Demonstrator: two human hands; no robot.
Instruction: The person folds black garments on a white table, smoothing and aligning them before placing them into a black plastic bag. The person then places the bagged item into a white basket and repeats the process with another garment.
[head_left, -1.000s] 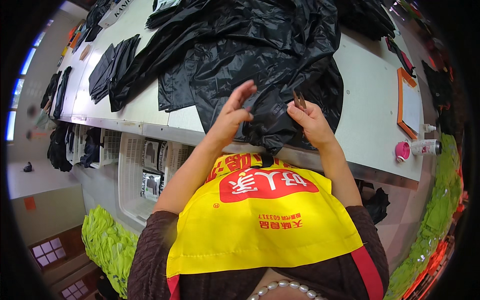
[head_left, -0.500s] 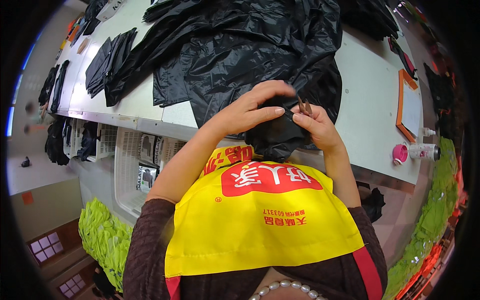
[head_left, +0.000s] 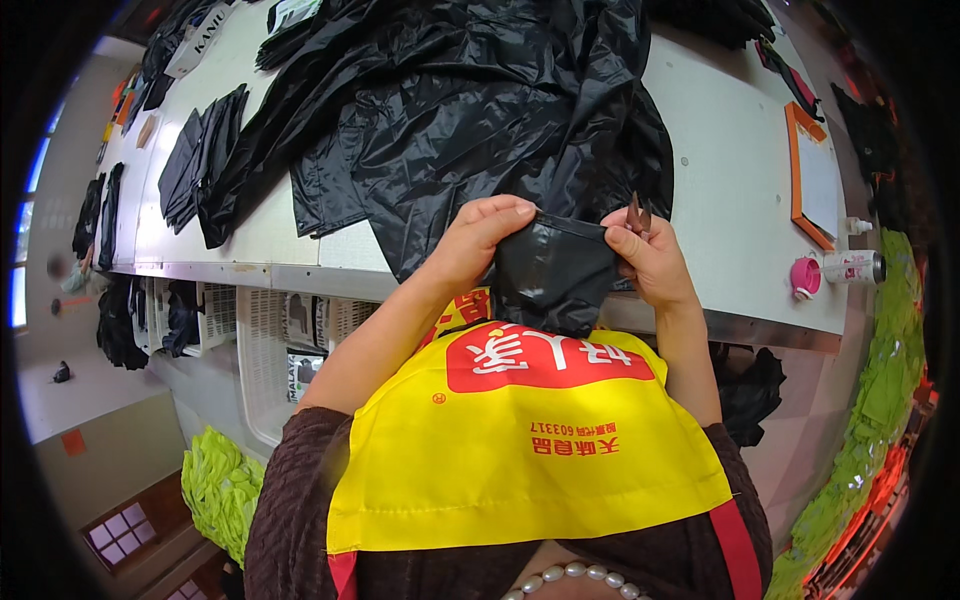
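Between my two hands a short edge of glossy black garment (head_left: 555,272) is stretched out, its lower part hanging at the table edge in front of my apron. My left hand (head_left: 472,242) is closed on the left end, thumb along the top edge. At the right end, my right hand (head_left: 652,262) pinches the cloth between thumb and fingers. It also holds a small pair of thread snips (head_left: 638,216), their dark blades pointing up past the fingers. More black shiny fabric (head_left: 460,120) lies crumpled over the table just beyond my hands.
The white table (head_left: 725,200) has folded black pieces (head_left: 200,160) at left. A clipboard (head_left: 812,180), a bottle (head_left: 850,267) and a pink cup-shaped lid (head_left: 804,277) lie at right. Below the left edge are white baskets (head_left: 262,385); yellow-green fabric (head_left: 222,490) is heaped on the floor.
My hands have moved apart, drawing the black cloth edge taut between them. My left fingers, raised and blurred before, are now closed on the cloth. The snips stay in my right hand.
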